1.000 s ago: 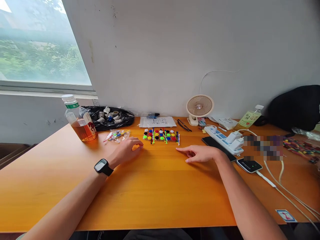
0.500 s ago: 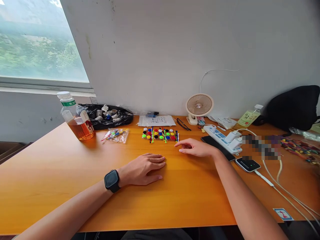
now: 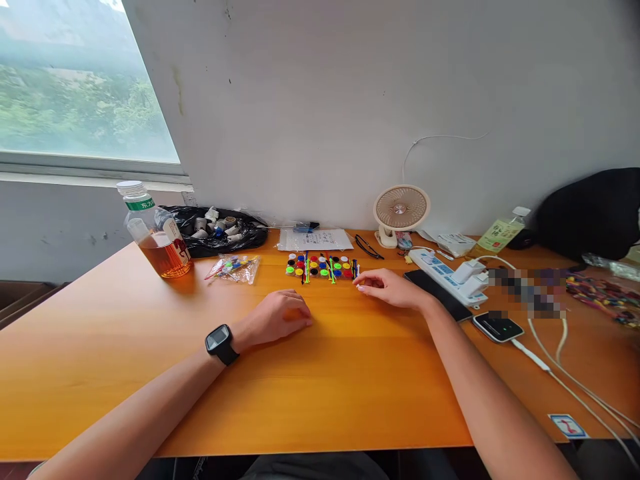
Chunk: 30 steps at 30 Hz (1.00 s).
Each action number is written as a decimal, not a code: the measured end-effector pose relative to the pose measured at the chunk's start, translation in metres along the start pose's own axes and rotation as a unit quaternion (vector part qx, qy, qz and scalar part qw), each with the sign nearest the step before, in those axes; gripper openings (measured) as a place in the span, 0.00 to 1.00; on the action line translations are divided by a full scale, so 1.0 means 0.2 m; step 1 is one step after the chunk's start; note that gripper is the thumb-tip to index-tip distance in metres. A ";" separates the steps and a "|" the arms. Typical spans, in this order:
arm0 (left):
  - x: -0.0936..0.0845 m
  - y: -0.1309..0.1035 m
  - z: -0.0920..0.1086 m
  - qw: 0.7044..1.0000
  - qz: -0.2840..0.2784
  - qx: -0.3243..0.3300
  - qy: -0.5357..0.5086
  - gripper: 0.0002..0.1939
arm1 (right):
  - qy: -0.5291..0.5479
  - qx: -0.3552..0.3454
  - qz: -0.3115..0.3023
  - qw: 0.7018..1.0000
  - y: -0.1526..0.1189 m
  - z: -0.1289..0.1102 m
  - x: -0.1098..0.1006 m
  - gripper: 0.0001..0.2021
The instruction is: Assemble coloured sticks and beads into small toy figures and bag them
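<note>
Two rows of coloured round discs (image 3: pixel 314 265), with thin plastic sticks (image 3: pixel 332 270) in yellow-green, black, blue and white laid across them, lie near the back of the wooden table. My right hand (image 3: pixel 387 288) is at their right end, its bent fingertips beside the end sticks. A gap shows between its index finger and thumb; I see nothing held. My left hand (image 3: pixel 273 319), below a black watch (image 3: pixel 220 341), rests on the tabletop in front of the discs. Its fingers are curled in towards the thumb, with nothing visible in them.
A clear bag of small parts (image 3: pixel 234 269), a bottle of amber drink (image 3: pixel 165 250) and a black plastic bag (image 3: pixel 200 243) stand left. Behind are paper (image 3: pixel 317 239), glasses (image 3: pixel 369 247) and a fan (image 3: pixel 401 209). Right are a phone (image 3: pixel 437 295), power strip (image 3: pixel 445 277) and cables (image 3: pixel 570 387).
My left hand has drawn back to the left and curled from lying flat with fingers spread. My right hand has moved slightly forward, closer to the end sticks.
</note>
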State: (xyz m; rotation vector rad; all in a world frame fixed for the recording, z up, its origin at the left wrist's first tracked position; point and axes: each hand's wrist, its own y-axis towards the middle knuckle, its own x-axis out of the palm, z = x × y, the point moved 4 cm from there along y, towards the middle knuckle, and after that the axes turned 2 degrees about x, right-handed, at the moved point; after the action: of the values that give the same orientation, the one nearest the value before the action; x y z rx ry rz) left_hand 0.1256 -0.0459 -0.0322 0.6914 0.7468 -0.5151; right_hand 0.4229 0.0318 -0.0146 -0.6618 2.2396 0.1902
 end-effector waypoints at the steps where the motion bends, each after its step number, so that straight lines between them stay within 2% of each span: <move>1: -0.01 0.00 -0.02 1.000 0.002 -0.012 -0.005 0.09 | 0.001 0.000 0.002 1.000 0.00 0.00 0.00 0.24; 7: -0.03 0.00 -0.04 0.999 0.020 -0.038 0.002 0.10 | 0.005 -0.006 0.022 1.000 0.01 -0.01 0.00 0.22; 13: -0.08 0.00 -0.03 0.995 0.048 -0.036 0.079 0.16 | 0.006 -0.007 0.056 0.998 0.02 0.01 0.01 0.22; 16: -0.12 -0.01 0.00 0.987 0.080 -0.003 0.138 0.20 | -0.014 -0.012 0.066 0.998 0.03 0.00 0.01 0.22; 21: -0.22 -0.04 0.02 0.966 0.160 0.029 0.203 0.18 | -0.039 -0.015 0.080 0.996 0.03 -0.02 0.03 0.21; 24: -0.31 -0.07 -0.02 0.927 0.273 -0.045 0.253 0.10 | -0.047 -0.013 0.080 0.996 0.03 -0.03 0.04 0.20; 25: -0.34 -0.08 -0.05 0.908 0.311 -0.084 0.267 0.13 | -0.052 -0.012 0.079 0.995 0.03 -0.03 0.04 0.19; 26: -0.36 -0.09 -0.09 0.892 0.337 -0.121 0.277 0.21 | -0.058 -0.011 0.078 0.995 0.03 -0.03 0.04 0.19; 28: -0.37 -0.09 -0.16 0.884 0.334 -0.164 0.282 0.30 | -0.072 -0.011 0.083 0.994 0.03 -0.03 0.05 0.18; 30: -0.36 -0.08 -0.23 0.899 0.295 -0.173 0.275 0.26 | -0.092 -0.013 0.099 0.991 0.03 -0.03 0.04 0.16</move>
State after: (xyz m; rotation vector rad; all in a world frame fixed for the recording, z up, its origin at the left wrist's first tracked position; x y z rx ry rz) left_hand 0.0492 -0.0104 -0.0093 0.6890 1.0662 0.3879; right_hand 0.4110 0.0323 -0.0178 -0.4157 2.1253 0.3656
